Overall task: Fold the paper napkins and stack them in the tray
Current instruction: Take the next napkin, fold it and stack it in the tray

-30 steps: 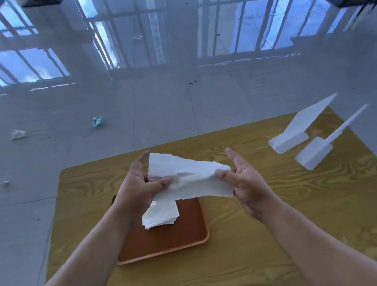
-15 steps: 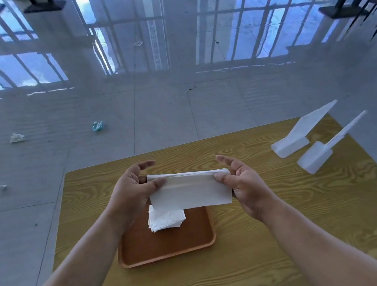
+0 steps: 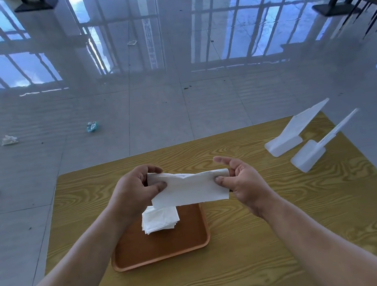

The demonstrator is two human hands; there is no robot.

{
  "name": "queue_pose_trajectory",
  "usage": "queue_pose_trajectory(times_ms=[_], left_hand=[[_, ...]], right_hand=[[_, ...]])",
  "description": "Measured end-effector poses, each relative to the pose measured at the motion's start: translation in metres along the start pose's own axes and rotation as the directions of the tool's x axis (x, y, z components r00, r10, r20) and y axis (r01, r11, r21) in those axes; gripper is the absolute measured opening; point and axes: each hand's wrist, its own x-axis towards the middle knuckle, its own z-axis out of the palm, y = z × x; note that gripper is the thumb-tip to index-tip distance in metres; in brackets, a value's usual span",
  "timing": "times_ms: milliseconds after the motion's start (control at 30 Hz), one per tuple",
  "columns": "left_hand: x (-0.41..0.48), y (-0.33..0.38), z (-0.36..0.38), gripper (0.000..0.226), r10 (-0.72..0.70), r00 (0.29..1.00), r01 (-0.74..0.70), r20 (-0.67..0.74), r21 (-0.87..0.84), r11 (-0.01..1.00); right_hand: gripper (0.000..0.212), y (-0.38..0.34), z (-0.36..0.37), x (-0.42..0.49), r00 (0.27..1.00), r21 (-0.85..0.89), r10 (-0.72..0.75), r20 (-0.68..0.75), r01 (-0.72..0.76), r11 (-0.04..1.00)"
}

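A white paper napkin (image 3: 189,189), folded into a long strip, hangs in the air between my hands above the far end of the brown tray (image 3: 171,247). My left hand (image 3: 133,191) pinches its left end between thumb and fingers. My right hand (image 3: 242,180) pinches its right end with the thumb in front. A small stack of folded white napkins (image 3: 160,218) lies in the tray's far part, partly hidden behind the held napkin.
The tray rests on a yellow wood-grain table (image 3: 277,238). Two white plastic stands (image 3: 297,129) (image 3: 316,149) sit at the table's far right corner. Crumpled scraps (image 3: 92,126) lie on the glossy tiled floor beyond. Dark furniture legs (image 3: 341,2) stand far right.
The loosely opened napkin was brought into a flat folded strip and its top edge has now rolled over a little. Both hands kept their grip and sit slightly closer to the table's far edge.
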Motion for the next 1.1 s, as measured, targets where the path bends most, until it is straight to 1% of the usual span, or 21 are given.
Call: queue_pose_trajectory(times_ms=[67, 133, 167, 233, 267, 367, 500, 567, 733, 867, 967, 1033, 1100], left_hand=[[0.002, 0.000, 0.002, 0.022, 0.013, 1.000, -0.013, -0.014, -0.003, 1.000], [0.003, 0.001, 0.003, 0.019, -0.002, 1.000, 0.002, 0.006, -0.085, 0.996], [0.004, 0.002, 0.003, 0.018, -0.014, 0.999, 0.019, 0.031, -0.154, 0.988], [0.005, 0.002, 0.004, 0.018, -0.031, 0.996, 0.055, 0.085, -0.302, 0.952], [0.006, 0.002, 0.004, 0.018, -0.031, 0.994, 0.065, 0.102, -0.345, 0.936], [0.008, 0.002, 0.007, 0.018, -0.022, 0.992, 0.066, 0.120, -0.377, 0.924], [0.011, 0.001, 0.007, 0.020, -0.012, 0.991, 0.061, 0.130, -0.380, 0.923], [0.012, 0.001, 0.006, 0.022, -0.005, 0.991, 0.053, 0.135, -0.354, 0.934], [0.016, -0.001, 0.005, 0.023, 0.000, 0.988, 0.049, 0.154, -0.314, 0.948], [0.018, -0.006, 0.004, 0.023, -0.029, 0.997, 0.051, 0.078, -0.295, 0.954], [0.019, -0.008, 0.005, 0.026, -0.027, 0.999, 0.034, 0.030, -0.277, 0.960], [0.019, -0.011, 0.005, 0.028, -0.014, 1.000, 0.018, 0.020, -0.218, 0.976], [0.019, -0.014, 0.004, 0.029, 0.000, 1.000, 0.002, 0.012, -0.117, 0.993]], right_hand=[[0.044, -0.002, -0.002, -0.001, 1.000, 0.080, 0.010, -0.001, -0.010, 0.997], [0.037, -0.004, -0.004, -0.002, 0.999, 0.180, 0.035, -0.002, -0.034, 0.983], [0.034, -0.004, -0.005, -0.002, 0.999, 0.214, 0.046, -0.001, -0.045, 0.976], [0.030, -0.004, -0.005, -0.001, 0.998, 0.247, 0.061, -0.001, -0.058, 0.967], [0.029, -0.004, -0.005, -0.001, 0.998, 0.253, 0.068, -0.004, -0.065, 0.965], [0.031, -0.002, -0.005, 0.002, 0.996, 0.277, 0.090, 0.003, -0.087, 0.957], [0.035, 0.001, -0.008, 0.005, 0.991, 0.346, 0.135, 0.022, -0.134, 0.929], [0.036, 0.001, -0.011, 0.007, 0.987, 0.377, 0.158, 0.042, -0.162, 0.912], [0.032, 0.000, -0.013, 0.008, 0.980, 0.350, 0.196, 0.038, -0.197, 0.916], [0.031, -0.001, -0.013, 0.009, 0.995, 0.279, 0.098, -0.013, -0.090, 0.956], [0.034, -0.001, -0.013, 0.009, 1.000, 0.216, 0.029, -0.010, -0.026, 0.976], [0.035, -0.001, -0.013, 0.009, 1.000, 0.155, -0.002, -0.010, 0.003, 0.988], [0.033, 0.000, -0.014, 0.009, 1.000, 0.089, -0.027, -0.015, 0.028, 0.996]])
